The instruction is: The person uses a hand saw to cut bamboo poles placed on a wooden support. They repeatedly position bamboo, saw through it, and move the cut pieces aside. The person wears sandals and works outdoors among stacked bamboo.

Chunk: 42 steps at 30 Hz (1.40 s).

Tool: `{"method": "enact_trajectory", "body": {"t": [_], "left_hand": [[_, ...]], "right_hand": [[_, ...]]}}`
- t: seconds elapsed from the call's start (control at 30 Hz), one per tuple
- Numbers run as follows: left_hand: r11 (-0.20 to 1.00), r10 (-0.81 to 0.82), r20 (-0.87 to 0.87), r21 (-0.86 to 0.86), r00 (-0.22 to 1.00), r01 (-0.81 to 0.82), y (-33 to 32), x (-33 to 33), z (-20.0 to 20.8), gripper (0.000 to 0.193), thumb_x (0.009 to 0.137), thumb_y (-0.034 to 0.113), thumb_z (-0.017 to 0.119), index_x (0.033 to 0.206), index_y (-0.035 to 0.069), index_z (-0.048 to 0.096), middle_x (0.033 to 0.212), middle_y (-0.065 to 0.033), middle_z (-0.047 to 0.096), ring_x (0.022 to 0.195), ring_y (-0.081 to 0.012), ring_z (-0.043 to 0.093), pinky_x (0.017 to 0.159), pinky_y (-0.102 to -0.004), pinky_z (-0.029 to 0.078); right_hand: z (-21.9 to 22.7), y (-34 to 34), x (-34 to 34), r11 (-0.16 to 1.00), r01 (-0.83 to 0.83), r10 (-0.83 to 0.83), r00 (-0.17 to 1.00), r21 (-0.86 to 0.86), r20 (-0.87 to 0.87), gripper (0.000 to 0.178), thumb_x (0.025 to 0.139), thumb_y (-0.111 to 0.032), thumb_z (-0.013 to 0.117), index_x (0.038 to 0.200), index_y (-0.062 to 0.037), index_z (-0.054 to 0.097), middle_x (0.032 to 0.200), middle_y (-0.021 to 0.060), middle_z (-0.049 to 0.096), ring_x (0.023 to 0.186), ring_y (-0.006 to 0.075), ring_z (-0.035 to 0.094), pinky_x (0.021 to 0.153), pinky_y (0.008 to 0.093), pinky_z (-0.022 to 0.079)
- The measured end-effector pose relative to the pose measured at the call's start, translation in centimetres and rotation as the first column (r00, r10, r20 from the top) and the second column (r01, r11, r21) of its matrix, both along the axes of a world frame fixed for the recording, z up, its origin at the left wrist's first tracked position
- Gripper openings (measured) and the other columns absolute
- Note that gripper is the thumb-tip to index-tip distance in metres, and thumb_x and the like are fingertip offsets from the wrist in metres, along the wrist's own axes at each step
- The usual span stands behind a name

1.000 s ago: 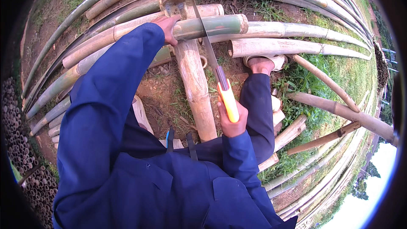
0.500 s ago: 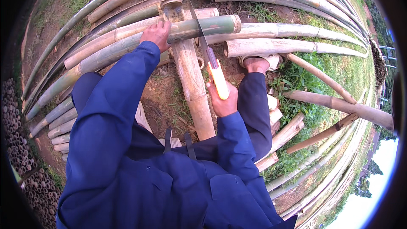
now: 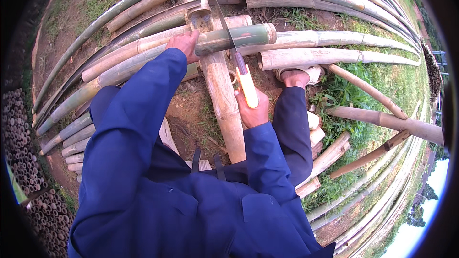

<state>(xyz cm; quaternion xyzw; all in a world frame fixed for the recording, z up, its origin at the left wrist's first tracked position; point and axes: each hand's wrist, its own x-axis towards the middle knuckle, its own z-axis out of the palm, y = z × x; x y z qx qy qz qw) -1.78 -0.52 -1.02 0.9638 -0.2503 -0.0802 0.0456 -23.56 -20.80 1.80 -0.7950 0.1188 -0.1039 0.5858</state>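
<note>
My right hand [image 3: 253, 111] is closed round the yellow handle [image 3: 247, 86] of a hand saw. Its long thin blade [image 3: 224, 21] slants away from me and lies across a green bamboo pole [image 3: 256, 36], a short way in from the pole's cut end. Further left along the same pole, my left hand [image 3: 185, 47] grips it from above. The pole rests across a thick pale bamboo post [image 3: 220, 88] that runs from near my lap to a notched, cup-like far end [image 3: 198, 4]. How deep the blade sits cannot be made out.
Long bamboo poles [image 3: 311, 58] lie beyond and on both sides. My sandalled foot [image 3: 295, 77] stands right of the saw. Short offcuts [image 3: 330, 155] lie beside my right leg, near a propped bamboo frame [image 3: 382, 120]. Stacked bamboo ends [image 3: 24, 138] show at the far left.
My right hand and the saw have moved a little away from me across the pole. The left hand keeps its grip in the same place. The whole view has shifted slightly.
</note>
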Motion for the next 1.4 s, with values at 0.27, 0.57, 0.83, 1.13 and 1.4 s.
{"method": "enact_trajectory", "body": {"t": [0.27,0.57,0.83,1.13,1.4], "left_hand": [[1.0,-0.017,-0.134,-0.01,0.991,0.015,1.2,-0.1,1.0,0.073,0.066,0.036,0.09,0.121,0.004,0.052,0.109,-0.0243,0.069,0.102,-0.0431,0.07,0.089,-0.0531,0.056],[0.996,-0.079,-0.202,-0.058,0.976,0.069,1.3,2.8,-0.2,0.085,0.059,0.035,0.087,0.131,0.003,0.054,0.109,-0.0251,0.071,0.106,-0.0443,0.067,0.093,-0.0502,0.053],[0.999,-0.044,-0.259,-0.038,0.965,0.036,1.8,3.2,-0.4,0.085,0.058,0.031,0.087,0.131,0.002,0.055,0.107,-0.0286,0.07,0.106,-0.0452,0.067,0.094,-0.0495,0.052],[0.993,-0.094,-0.262,-0.1,0.96,0.07,2.1,3.9,-0.1,0.083,0.059,0.034,0.087,0.128,0.0,0.058,0.109,-0.0282,0.07,0.107,-0.0441,0.067,0.095,-0.0496,0.052],[0.991,-0.084,-0.269,-0.123,0.96,0.052,2.1,4.3,-0.5,0.085,0.057,0.032,0.087,0.13,-0.002,0.059,0.112,-0.0277,0.07,0.109,-0.0429,0.067,0.096,-0.0466,0.052]], "right_hand": [[9.2,-1.6,-15.3,0.993,-0.01,-0.018,0.972,-0.118,-0.234,0.029,0.089,-0.001,0.074,0.117,0.0046,0.071,0.086,0.0146,0.074,0.072,0.0171,0.071,0.071,0.03,0.055],[0.7,-0.5,-5.3,1.0,0.005,-0.002,0.993,0.026,-0.117,0.012,0.093,-0.007,0.072,0.094,0.0049,0.069,0.069,0.0081,0.065,0.061,0.0113,0.057,0.058,0.0316,0.047],[8.8,-1.7,-16.3,0.992,-0.02,-0.009,0.975,-0.126,-0.223,0.029,0.089,-0.002,0.074,0.117,0.0053,0.071,0.084,0.015,0.074,0.072,0.0162,0.07,0.071,0.0304,0.055],[1.8,-1.2,-6.1,0.998,-0.055,0.053,0.995,-0.014,-0.084,0.013,0.091,-0.007,0.074,0.096,0.0042,0.07,0.069,0.0126,0.065,0.059,0.0151,0.058,0.058,0.0338,0.049],[5.4,-1.6,-13.5,1.0,0.0,-0.007,0.975,-0.028,-0.224,0.022,0.089,-0.002,0.074,0.11,0.0053,0.072,0.078,0.0126,0.072,0.064,0.0204,0.069,0.064,0.0305,0.053]]}}
